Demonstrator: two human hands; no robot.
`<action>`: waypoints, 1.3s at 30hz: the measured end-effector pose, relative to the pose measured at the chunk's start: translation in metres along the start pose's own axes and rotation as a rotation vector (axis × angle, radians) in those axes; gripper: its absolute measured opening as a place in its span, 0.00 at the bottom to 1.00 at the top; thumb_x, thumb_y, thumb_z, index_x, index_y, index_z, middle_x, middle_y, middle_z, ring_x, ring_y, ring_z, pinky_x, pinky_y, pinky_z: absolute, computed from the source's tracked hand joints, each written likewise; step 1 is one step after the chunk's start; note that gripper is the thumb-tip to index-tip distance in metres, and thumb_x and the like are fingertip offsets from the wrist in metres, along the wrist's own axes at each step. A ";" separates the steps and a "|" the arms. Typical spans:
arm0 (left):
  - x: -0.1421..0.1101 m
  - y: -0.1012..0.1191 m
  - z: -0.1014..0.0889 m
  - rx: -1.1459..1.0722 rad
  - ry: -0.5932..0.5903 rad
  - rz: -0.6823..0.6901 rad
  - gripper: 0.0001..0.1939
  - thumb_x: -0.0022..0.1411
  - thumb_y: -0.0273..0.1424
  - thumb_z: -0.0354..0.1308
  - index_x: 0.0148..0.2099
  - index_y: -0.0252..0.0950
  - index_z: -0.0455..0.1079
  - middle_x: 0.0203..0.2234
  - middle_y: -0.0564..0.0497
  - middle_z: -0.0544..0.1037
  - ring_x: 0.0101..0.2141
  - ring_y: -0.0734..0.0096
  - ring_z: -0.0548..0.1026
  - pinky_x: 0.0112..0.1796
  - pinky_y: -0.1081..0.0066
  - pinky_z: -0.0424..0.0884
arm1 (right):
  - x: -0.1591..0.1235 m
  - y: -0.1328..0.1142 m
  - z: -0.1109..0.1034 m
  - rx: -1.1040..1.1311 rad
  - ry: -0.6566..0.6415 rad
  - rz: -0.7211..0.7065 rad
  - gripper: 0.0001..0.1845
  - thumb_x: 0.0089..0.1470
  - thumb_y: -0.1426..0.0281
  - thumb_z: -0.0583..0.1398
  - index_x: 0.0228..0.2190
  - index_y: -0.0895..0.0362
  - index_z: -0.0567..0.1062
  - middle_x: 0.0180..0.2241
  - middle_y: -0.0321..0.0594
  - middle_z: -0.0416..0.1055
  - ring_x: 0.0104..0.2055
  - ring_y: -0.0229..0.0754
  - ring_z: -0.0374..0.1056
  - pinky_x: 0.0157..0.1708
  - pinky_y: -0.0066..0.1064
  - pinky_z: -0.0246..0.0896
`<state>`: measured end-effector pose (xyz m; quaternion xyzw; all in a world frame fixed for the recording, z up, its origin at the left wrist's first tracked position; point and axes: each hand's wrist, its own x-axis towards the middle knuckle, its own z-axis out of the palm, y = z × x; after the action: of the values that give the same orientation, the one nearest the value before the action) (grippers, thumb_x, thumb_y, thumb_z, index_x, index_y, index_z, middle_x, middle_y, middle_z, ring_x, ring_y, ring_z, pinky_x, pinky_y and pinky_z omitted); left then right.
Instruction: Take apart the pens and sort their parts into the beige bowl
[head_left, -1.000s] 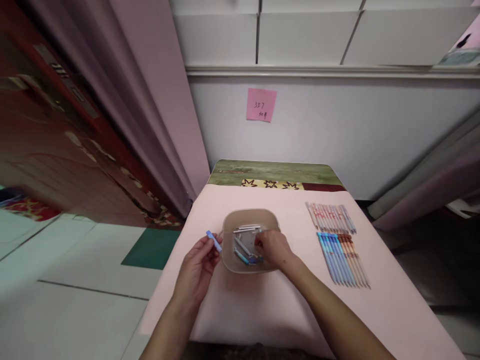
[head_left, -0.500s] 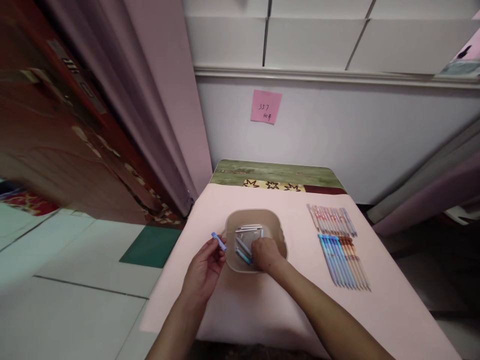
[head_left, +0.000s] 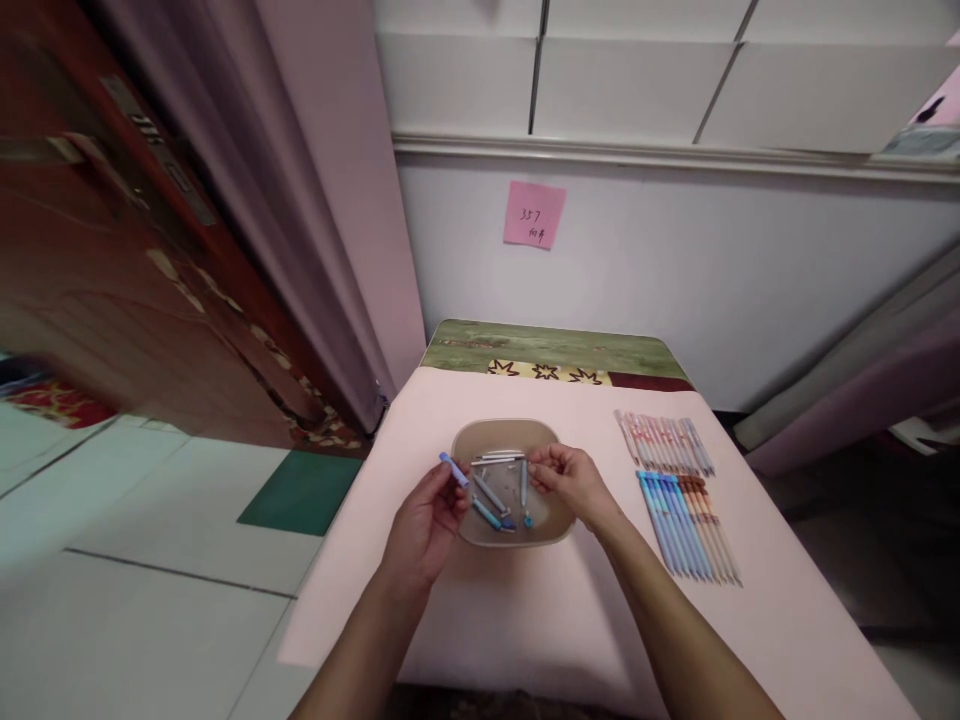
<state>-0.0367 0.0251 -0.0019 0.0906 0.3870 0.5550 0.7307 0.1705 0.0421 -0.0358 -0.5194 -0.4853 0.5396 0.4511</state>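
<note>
A shallow tan bowl (head_left: 480, 434) sits mid-table on a pink cloth and holds several loose pen parts (head_left: 496, 495): grey barrels, blue tips. My left hand (head_left: 426, 520) is at the bowl's left rim, fingers pinched on a short blue pen piece (head_left: 454, 469) that sticks up and to the left. My right hand (head_left: 574, 483) hovers over the bowl's right side, fingers curled in a pinch on something small that I cannot make out.
Two rows of finished pens lie at the right: a pink and grey row (head_left: 664, 441) behind, a blue and orange row (head_left: 688, 522) in front. A pink sticky note (head_left: 533, 214) hangs on the wall. A wooden door (head_left: 97, 250) and curtain stand at the left.
My right hand has lifted out of the bowl's middle and moved right, uncovering the parts. My left hand with the blue piece has shifted right, closer over the rim.
</note>
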 end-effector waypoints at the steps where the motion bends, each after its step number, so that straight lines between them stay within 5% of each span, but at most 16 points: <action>1: 0.000 0.000 0.003 0.000 0.003 0.000 0.06 0.60 0.22 0.54 0.35 0.29 0.72 0.27 0.47 0.76 0.21 0.80 0.69 0.19 0.80 0.66 | -0.002 -0.002 0.003 0.042 -0.012 0.007 0.15 0.43 0.62 0.64 0.30 0.60 0.73 0.19 0.32 0.69 0.21 0.34 0.64 0.24 0.26 0.62; 6: -0.001 -0.002 0.009 -0.012 -0.011 -0.057 0.06 0.60 0.23 0.54 0.33 0.28 0.72 0.24 0.48 0.75 0.20 0.80 0.69 0.20 0.80 0.67 | -0.010 -0.017 0.017 0.059 -0.077 -0.031 0.16 0.47 0.62 0.62 0.36 0.60 0.75 0.24 0.36 0.73 0.25 0.36 0.68 0.29 0.28 0.64; 13: -0.001 0.006 -0.002 -0.063 0.026 -0.012 0.07 0.61 0.22 0.53 0.33 0.29 0.71 0.26 0.48 0.75 0.20 0.80 0.68 0.19 0.80 0.65 | 0.017 -0.009 0.026 -0.952 -0.090 -0.090 0.12 0.54 0.69 0.55 0.31 0.57 0.79 0.31 0.42 0.78 0.34 0.40 0.72 0.35 0.27 0.61; 21: -0.008 0.010 -0.014 -0.109 0.017 -0.023 0.05 0.59 0.23 0.55 0.32 0.29 0.71 0.25 0.49 0.73 0.20 0.80 0.67 0.19 0.80 0.65 | 0.050 0.011 0.075 -1.241 -0.111 -0.005 0.14 0.55 0.71 0.55 0.36 0.63 0.79 0.37 0.57 0.76 0.40 0.49 0.72 0.39 0.32 0.62; 33: -0.004 0.003 -0.017 -0.087 0.061 -0.020 0.07 0.62 0.22 0.52 0.33 0.29 0.70 0.25 0.47 0.75 0.20 0.80 0.69 0.19 0.80 0.66 | 0.053 0.021 0.082 -1.224 -0.085 -0.007 0.13 0.53 0.75 0.55 0.35 0.64 0.78 0.37 0.58 0.76 0.42 0.50 0.72 0.40 0.33 0.62; 39: -0.009 -0.001 -0.007 -0.048 0.031 -0.042 0.07 0.61 0.22 0.52 0.34 0.28 0.71 0.27 0.46 0.77 0.21 0.80 0.71 0.21 0.80 0.70 | 0.030 -0.001 0.056 -0.969 -0.048 -0.085 0.08 0.51 0.71 0.55 0.33 0.59 0.74 0.30 0.43 0.76 0.32 0.40 0.72 0.32 0.26 0.63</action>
<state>-0.0418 0.0145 -0.0031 0.0566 0.3866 0.5501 0.7381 0.1127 0.0685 -0.0392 -0.6367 -0.7117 0.2447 0.1679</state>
